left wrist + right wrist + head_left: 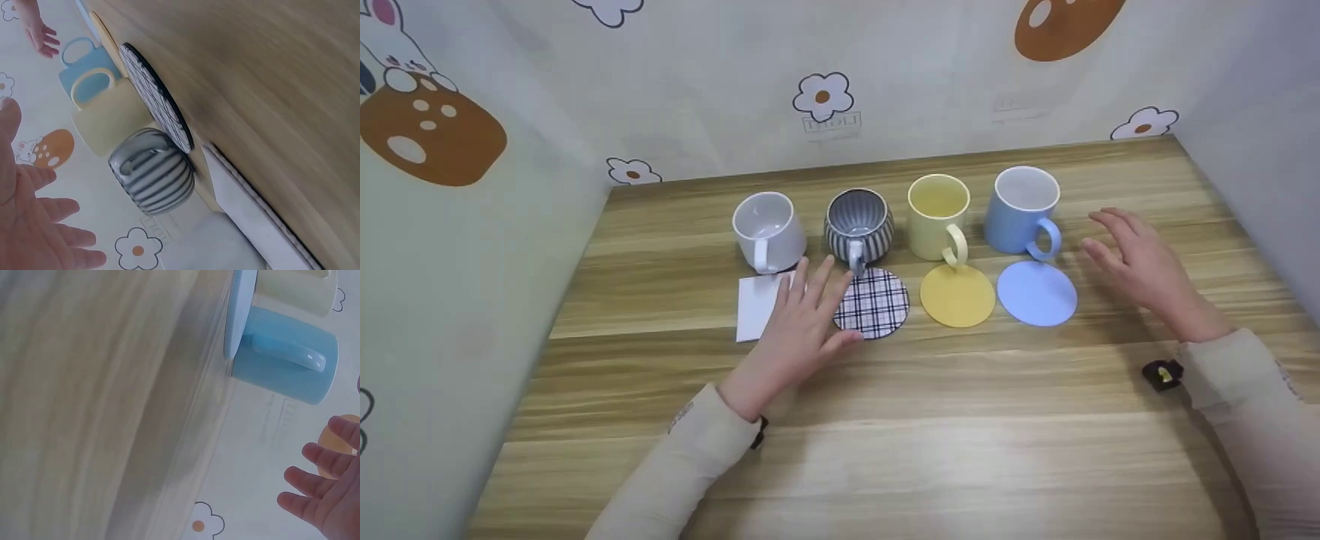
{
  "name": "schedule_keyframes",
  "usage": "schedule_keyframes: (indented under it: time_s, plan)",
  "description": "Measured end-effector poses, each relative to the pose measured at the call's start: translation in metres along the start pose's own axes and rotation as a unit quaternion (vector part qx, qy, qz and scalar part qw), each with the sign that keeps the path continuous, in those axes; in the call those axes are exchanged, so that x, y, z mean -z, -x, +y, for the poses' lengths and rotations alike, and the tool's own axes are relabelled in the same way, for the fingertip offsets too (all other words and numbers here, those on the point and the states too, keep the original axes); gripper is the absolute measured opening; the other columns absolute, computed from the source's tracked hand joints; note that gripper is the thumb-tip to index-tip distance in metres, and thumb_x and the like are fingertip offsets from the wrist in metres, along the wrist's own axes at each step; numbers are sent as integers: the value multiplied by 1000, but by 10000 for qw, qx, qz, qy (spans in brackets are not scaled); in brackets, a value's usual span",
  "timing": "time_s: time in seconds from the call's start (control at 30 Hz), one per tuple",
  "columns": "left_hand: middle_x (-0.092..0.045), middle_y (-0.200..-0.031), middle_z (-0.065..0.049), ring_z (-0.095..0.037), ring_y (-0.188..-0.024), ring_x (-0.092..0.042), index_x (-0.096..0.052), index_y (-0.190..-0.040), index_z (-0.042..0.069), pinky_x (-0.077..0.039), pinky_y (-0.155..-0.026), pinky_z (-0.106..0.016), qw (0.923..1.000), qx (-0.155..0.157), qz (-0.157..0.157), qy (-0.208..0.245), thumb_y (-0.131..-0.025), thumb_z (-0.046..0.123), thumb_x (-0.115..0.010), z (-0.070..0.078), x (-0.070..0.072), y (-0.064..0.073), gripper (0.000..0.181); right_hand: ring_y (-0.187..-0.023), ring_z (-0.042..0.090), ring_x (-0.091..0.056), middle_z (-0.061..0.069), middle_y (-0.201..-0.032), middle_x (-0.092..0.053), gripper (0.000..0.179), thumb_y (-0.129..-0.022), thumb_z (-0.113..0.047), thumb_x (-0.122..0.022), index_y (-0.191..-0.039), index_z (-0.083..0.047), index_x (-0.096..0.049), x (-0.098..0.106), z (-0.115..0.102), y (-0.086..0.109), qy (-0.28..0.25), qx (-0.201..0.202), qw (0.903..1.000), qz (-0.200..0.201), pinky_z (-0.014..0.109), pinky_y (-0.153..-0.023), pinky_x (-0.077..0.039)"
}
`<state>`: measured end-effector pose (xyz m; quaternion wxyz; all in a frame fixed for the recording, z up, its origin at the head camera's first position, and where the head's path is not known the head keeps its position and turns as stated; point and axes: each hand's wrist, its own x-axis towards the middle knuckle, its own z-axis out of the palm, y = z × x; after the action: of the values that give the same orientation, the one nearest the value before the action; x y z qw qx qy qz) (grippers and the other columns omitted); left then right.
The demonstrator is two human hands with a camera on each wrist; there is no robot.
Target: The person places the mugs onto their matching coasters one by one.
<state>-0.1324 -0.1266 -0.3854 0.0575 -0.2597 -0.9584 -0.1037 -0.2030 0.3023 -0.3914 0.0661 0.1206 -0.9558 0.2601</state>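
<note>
Four mugs line the back of the table: a white mug (777, 240), a grey striped mug (877, 241), a yellow mug (924, 232) and a blue mug (1006, 225). In front of them lie a white square coaster (751, 307), a round plaid coaster (877, 304), a yellow round coaster (958, 296) and a blue round coaster (1037, 294). My left hand (804, 322), fingers spread, hovers over the white and plaid coasters, hiding part of both. To the right of the blue mug, my right hand (1144, 262) holds nothing, its fingers extended towards that mug.
Behind the mugs rises a pale wall (720, 97) with flower and mushroom-like prints; similar walls flank the wooden table (945, 450). Small dark devices show at both wrists, the right wrist device (1162, 374) most plainly.
</note>
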Motion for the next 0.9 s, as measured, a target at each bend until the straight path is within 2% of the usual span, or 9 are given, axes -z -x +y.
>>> schedule_keyframes:
  time_s: [0.1, 0.3, 0.4, 0.5, 0.57, 0.6, 0.67, 0.8, 0.9]
  plan:
    - [-22, -149, -18, -46, -135, -12, -31, -142, 9, -14, -107, -58, 9999, -11, -104, 82, -89, 51, -47, 5, -1, -3, 70, -124, 48, -30, 30, -136, -35, 54, -96, -35, -43, -131, 5, -40, -3, -1, -2, -256, -79, 9995, 141, 64, -98, -23]
    - [-35, -142, -18, -47, -130, -25, -42, -136, 8, -17, -107, -57, 9997, -109, -224, 52, -91, 35, -52, 12, -3, -11, 54, -111, 46, -44, 31, -130, -41, 53, -98, -34, -37, -133, 6, -38, -7, -3, -4, -952, -405, 9942, 310, 60, -90, -34]
    - [-38, -140, -18, -45, -128, -30, -43, -134, 8, -19, -106, -56, 9994, -131, -330, -13, -91, 34, -54, 16, -2, -16, 52, -101, 34, -54, 29, -126, -46, 55, -98, -38, -35, -134, 4, -39, -8, -5, -5, -1231, -609, 9900, 332, 37, -85, -45]
    - [-38, -140, -18, -43, -128, -31, -42, -135, 9, -20, -106, -55, 9990, -173, -422, 14, -90, 35, -55, 20, -2, -20, 54, -81, 10, -59, 28, -122, -50, 55, -98, -39, -33, -133, 3, -40, -9, -7, -6, -1517, -769, 9849, 319, 16, -68, -44]
    - [-37, -141, -17, -42, -129, -31, -41, -136, 9, -20, -106, -55, 9986, -207, -484, 55, -90, 35, -55, 24, -3, -23, 55, -73, -1, -58, 27, -119, -51, 55, -98, -39, -33, -133, 3, -40, -10, -8, -7, -1780, -839, 9800, 295, 11, -63, -44]
    - [-37, -141, -17, -42, -129, -30, -40, -137, 10, -21, -106, -55, 9984, -232, -512, 74, -90, 36, -55, 26, -3, -24, 55, -71, -5, -57, 25, -117, -52, 55, -98, -38, -34, -132, 4, -41, -10, -8, -8, -1908, -862, 9774, 302, 11, -62, -45]
    - [-36, -142, -17, -42, -130, -29, -39, -138, 11, -21, -106, -55, 9978, -289, -587, 75, -91, 37, -53, 31, -4, -27, 55, -70, -4, -58, 17, -111, -55, 55, -98, -37, -34, -131, 6, -40, -12, -9, -9, -2144, -899, 9722, 288, 13, -62, -47]
    - [-35, -143, -15, -41, -131, -29, -38, -138, 13, -21, -107, -53, 9966, -473, -680, -32, -92, 40, -50, 40, -6, -32, 54, -71, 0, -61, -9, -98, -55, 58, -97, -40, -36, -130, 8, -40, -16, -10, -11, -2551, -1110, 9602, 226, 15, -63, -49]
    - [-36, -142, -14, -40, -131, -30, -39, -137, 14, -22, -107, -53, 9954, -661, -678, -139, -92, 40, -49, 47, -9, -37, 53, -69, -1, -61, -18, -91, -56, 49, -96, -40, -39, -122, 1, -48, -18, -11, -12, -2978, -1298, 9456, 184, 16, -63, -50]
